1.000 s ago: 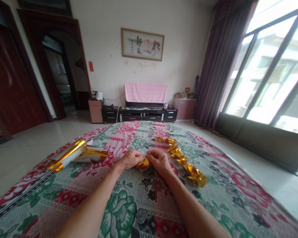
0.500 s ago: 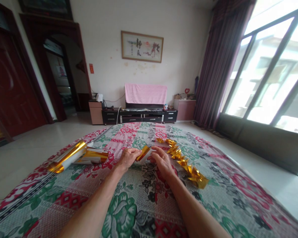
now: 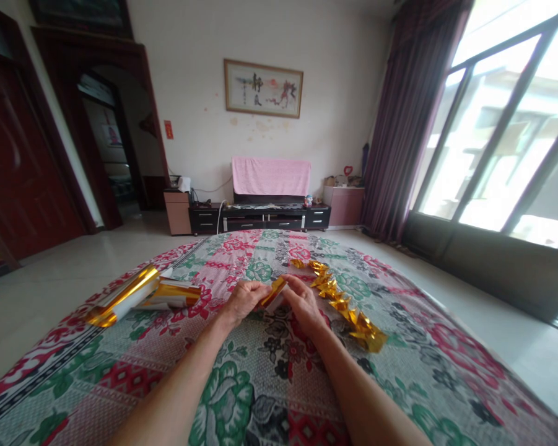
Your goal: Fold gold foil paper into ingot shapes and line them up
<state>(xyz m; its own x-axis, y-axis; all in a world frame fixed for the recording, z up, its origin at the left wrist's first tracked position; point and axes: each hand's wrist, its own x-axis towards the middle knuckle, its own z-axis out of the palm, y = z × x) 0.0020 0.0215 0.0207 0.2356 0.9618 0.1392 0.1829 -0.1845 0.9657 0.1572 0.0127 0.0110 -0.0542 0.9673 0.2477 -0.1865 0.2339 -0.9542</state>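
Note:
A small piece of gold foil paper (image 3: 274, 292), partly folded and pale on its lower face, is held between both hands above the table. My left hand (image 3: 242, 301) pinches its left end. At the right end, the fingers of my right hand (image 3: 303, 301) close on it. To the right lies a row of folded gold paper shapes (image 3: 339, 297), several of them, running diagonally. Left of my hands are curled sheets of gold paper (image 3: 132, 294) with white undersides.
A flowered cloth (image 3: 227, 378) covers the round-edged table. Beyond it stand a low black TV cabinet (image 3: 260, 221) and a screen under a pink towel (image 3: 272, 176). A curtain (image 3: 399, 136) and window are at the right.
My right-hand fingers have closed onto the gold paper, where they were more spread before. The paper has tilted and shifted slightly right, with less of its white side showing.

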